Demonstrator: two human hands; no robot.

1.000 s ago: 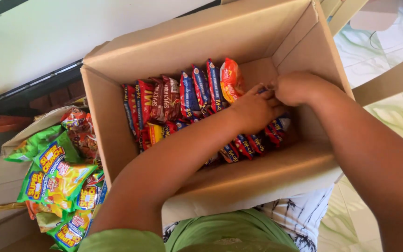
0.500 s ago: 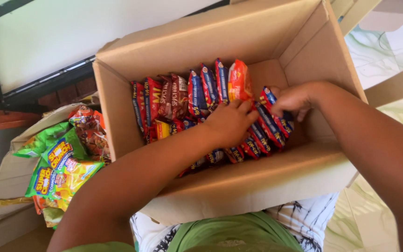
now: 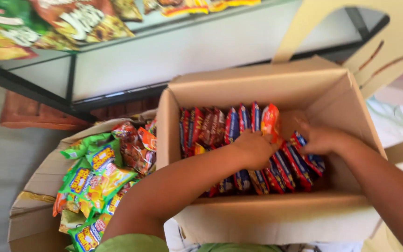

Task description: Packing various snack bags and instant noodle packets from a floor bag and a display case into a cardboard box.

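Observation:
An open cardboard box (image 3: 276, 219) holds a row of red and blue snack packets (image 3: 220, 128) standing on edge. Both my hands are inside it. My left hand (image 3: 255, 149) presses on the packets near the middle of the row, fingers curled over their tops. My right hand (image 3: 320, 139) grips the blue and red packets (image 3: 302, 161) at the right end of the row, which lean to the right. An orange packet (image 3: 270, 120) stands just behind my left hand.
A second, lower cardboard box (image 3: 33, 205) at the left holds green, yellow and red snack packets (image 3: 99, 172). Behind both boxes runs a glass-fronted counter (image 3: 164, 51) with more packets on top. A box flap (image 3: 383, 37) rises at the upper right.
The view has tilted up, so the counter and the left box show more. My right hand moved right along the row onto the end packets; my left hand stayed on the middle packets.

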